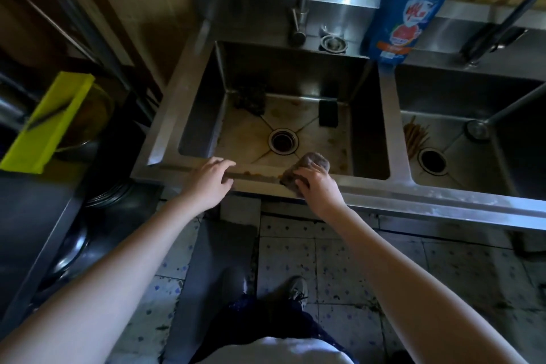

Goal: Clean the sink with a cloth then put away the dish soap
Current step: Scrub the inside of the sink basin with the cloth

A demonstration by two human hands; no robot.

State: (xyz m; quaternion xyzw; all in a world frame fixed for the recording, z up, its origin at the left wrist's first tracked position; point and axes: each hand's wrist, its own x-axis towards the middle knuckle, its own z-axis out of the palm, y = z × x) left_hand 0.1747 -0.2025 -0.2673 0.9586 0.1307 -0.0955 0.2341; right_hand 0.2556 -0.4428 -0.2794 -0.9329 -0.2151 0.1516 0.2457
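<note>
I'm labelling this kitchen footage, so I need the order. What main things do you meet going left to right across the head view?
yellow-green board → left hand → cloth held by the right hand → dish soap bottle → round strainer plug in the right basin

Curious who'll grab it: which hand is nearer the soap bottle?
Right. The right hand, gripping the cloth, is on the front rim, across from the bottle; the left hand rests farther left.

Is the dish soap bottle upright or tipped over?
Upright: the dish soap bottle stands on its base on the sink ledge.
</note>
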